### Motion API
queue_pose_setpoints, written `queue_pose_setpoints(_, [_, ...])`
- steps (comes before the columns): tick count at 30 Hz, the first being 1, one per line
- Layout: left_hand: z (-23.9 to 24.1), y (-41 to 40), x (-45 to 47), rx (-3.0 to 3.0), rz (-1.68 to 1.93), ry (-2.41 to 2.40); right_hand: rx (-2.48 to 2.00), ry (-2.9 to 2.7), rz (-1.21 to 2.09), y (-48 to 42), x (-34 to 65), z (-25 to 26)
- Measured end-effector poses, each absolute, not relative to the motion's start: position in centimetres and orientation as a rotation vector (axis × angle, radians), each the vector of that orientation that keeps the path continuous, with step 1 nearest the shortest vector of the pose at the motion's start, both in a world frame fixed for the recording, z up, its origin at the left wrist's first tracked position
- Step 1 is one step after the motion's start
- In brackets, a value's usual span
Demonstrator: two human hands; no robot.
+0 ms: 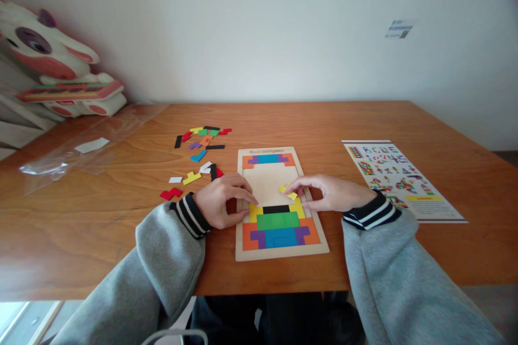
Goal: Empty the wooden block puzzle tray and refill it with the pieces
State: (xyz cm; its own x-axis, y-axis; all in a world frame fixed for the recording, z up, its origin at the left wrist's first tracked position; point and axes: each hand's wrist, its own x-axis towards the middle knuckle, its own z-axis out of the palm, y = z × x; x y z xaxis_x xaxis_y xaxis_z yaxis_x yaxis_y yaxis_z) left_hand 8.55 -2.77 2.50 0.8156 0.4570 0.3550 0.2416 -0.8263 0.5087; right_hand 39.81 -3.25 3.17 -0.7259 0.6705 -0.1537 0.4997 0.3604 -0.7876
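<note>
A wooden puzzle board (pixel 242 256) lies in front of me, with coloured pieces fitted at its near and far ends and bare wood between. Above its right half, my right hand (pixel 324 192) pinches a small yellow puzzle piece (pixel 288 192) between thumb and fingers. My left hand (pixel 222 199) rests at the board's left edge, fingers bent and apart. Its fingertips are by a fitted yellow piece (pixel 253 213); whether they press on it I cannot tell. Between the yellow pieces sits a black piece (pixel 275 209), with green pieces (pixel 278 220) below it.
Loose pieces, such as a red one (pixel 170 194) and a blue one (pixel 198 156), lie left of the board. A printed pattern sheet (pixel 404 183) is on the right. Far left are a clear plastic bag (pixel 73 156) and a cow-shaped toy keyboard (pixel 68 86). A wall closes off the back.
</note>
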Motion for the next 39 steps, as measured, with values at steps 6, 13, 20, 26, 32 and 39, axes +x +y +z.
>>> queue_pose_setpoints(6, [2.5, -2.7, 8.5, 2.549, 0.653, 0.522, -1.068, -2.431, 1.323, -3.2, 39.8, 3.4])
queue_pose_setpoints(13, [2.4, -2.7, 8.5, 2.556, 0.662, 0.519, -1.087, -2.438, 1.301, -3.3, 39.8, 3.5])
queue_pose_setpoints(20, [2.6, -2.3, 8.6, 2.576, 0.937, 0.735, -1.228, -2.041, 1.268, -3.1, 38.8, 3.1])
queue_pose_setpoints(26, [2.5, -1.3, 7.4, 2.552, 1.14, 1.158, -1.329, -1.749, 0.886, -2.6, 38.3, 1.8])
queue_pose_setpoints(32, [1.2, -1.2, 7.7, 2.668, 0.948, 1.215, -1.304, -1.614, 0.741, -2.1, 38.0, 0.4])
queue_pose_setpoints(39, [0.9, 0.4, 5.4, 2.649, 1.027, 1.603, -1.292, -1.562, 0.646, -1.7, 38.2, -0.4])
